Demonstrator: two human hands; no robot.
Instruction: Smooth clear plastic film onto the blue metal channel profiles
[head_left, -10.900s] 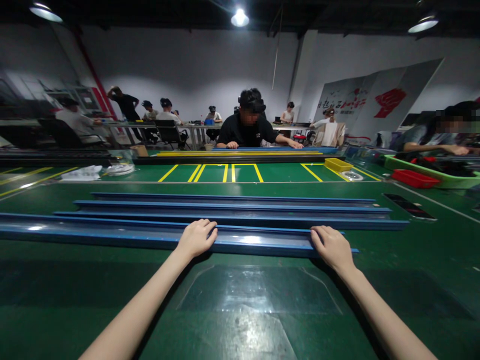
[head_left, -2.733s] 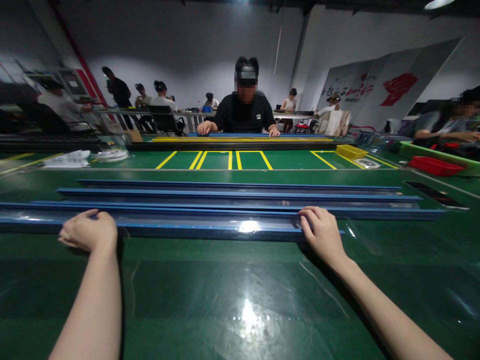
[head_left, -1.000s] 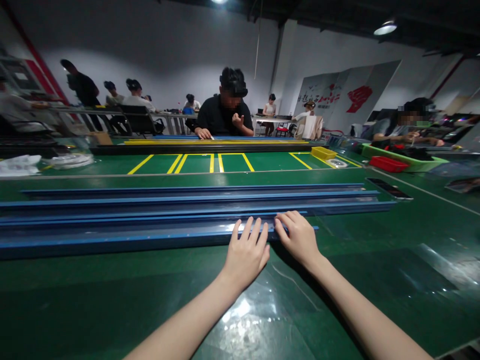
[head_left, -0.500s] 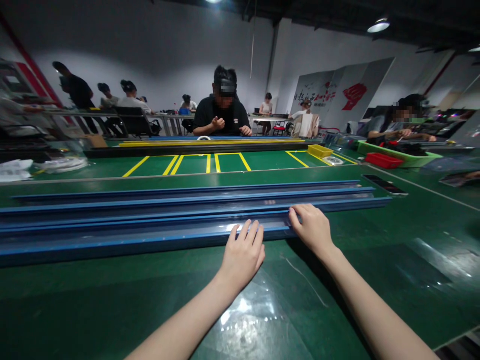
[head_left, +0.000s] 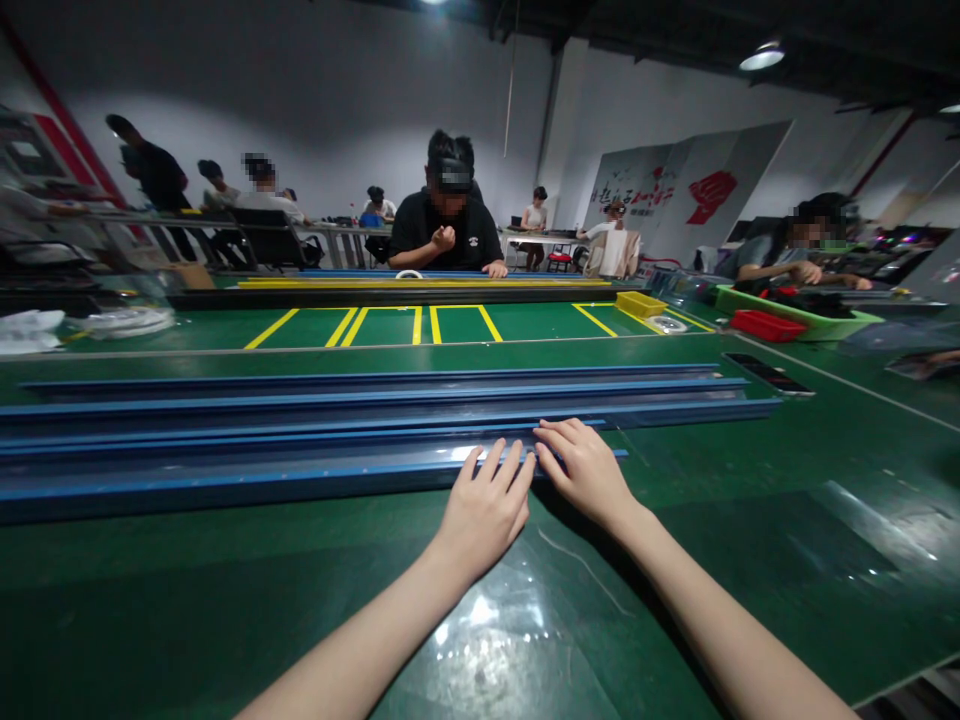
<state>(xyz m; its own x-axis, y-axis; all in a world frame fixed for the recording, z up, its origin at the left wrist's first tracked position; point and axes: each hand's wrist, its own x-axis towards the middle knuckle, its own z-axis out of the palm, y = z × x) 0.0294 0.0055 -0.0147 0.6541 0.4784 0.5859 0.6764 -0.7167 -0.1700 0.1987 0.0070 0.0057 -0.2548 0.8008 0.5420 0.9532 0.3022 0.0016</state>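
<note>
Both hands sit close together on the nearest blue rail (head_left: 225, 480), which runs from 9 to 3 o'clock across the green table (head_left: 187, 610) just ahead of me. Of the two, my left hand (head_left: 487, 508) is open and flat, fingers spread, the tips pressing on the rail's glossy top face. My right hand (head_left: 590, 472), just beside it toward 3 o'clock, is open too, fingers slightly curved with their tips on the same face. Neither one grips anything.

Judging by where I am, the work along this rail is near its 3 o'clock end. Only a short stretch of rail shows beyond my right fingertips, while the long run lies out toward 9 o'clock. The shine on top looks like a clear strip (head_left: 360, 458) lying flat there, though I cannot tell whether it is pressed down all the way along. So I reckon this rail is mostly covered, with the last bit at the end left.

Toward 12 o'clock more blue rails (head_left: 390, 398) lie parallel, close together and untouched by me; they look like what remains. Farther off at 12 o'clock a person in a black shirt (head_left: 450, 225) sits across the table, and at 2 o'clock stand a yellow tray (head_left: 639, 303) and a red tray (head_left: 765, 325)
</note>
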